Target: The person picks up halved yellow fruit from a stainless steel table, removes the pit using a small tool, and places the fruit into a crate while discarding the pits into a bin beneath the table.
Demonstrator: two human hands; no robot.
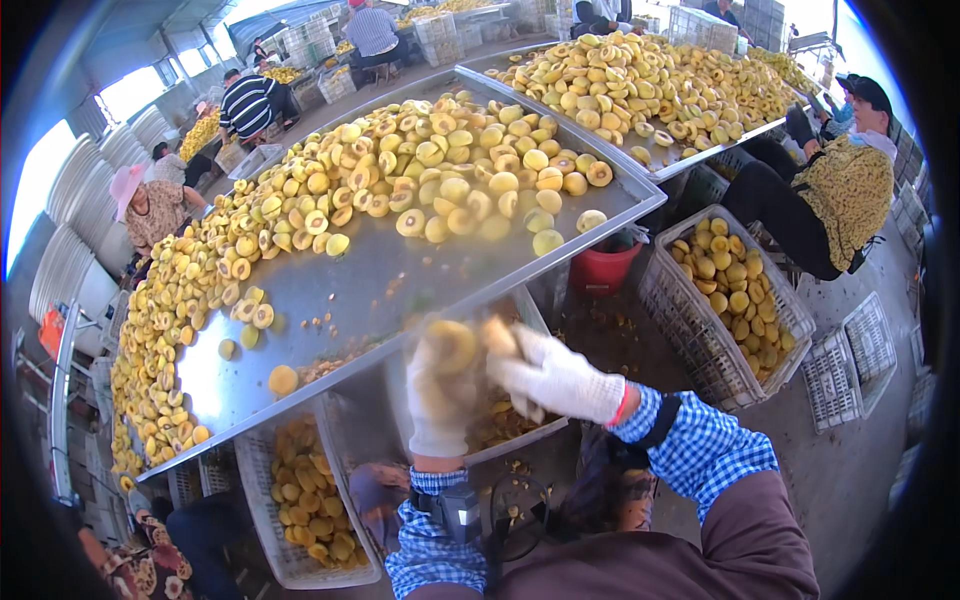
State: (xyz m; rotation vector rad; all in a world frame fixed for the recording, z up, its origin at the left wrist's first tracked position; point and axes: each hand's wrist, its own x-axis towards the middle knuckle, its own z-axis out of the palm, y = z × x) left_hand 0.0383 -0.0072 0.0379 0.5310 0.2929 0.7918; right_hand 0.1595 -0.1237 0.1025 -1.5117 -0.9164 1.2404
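My left hand (437, 395), in a white knit glove and smeared by motion, is closed on a yellow peach half (453, 345) in front of the metal table's near edge. Just right of it, my gloved right hand (556, 376) has its fingers bent toward the fruit. At its fingertips is a small orange-brown piece (499, 338), too blurred to name. Both hands are above a white crate (532, 436) with yellow pieces in it. Beyond them, many halved peaches (375, 170), some with brown centres, lie heaped on the metal table (330, 285).
White crates of peaches stand at the right (665, 280) and lower left (365, 565). A red bucket (604, 270) is under the table's right corner. Another heaped table (665, 165) stands behind. A person in a yellow patterned top (848, 200) sits at right; others sit around.
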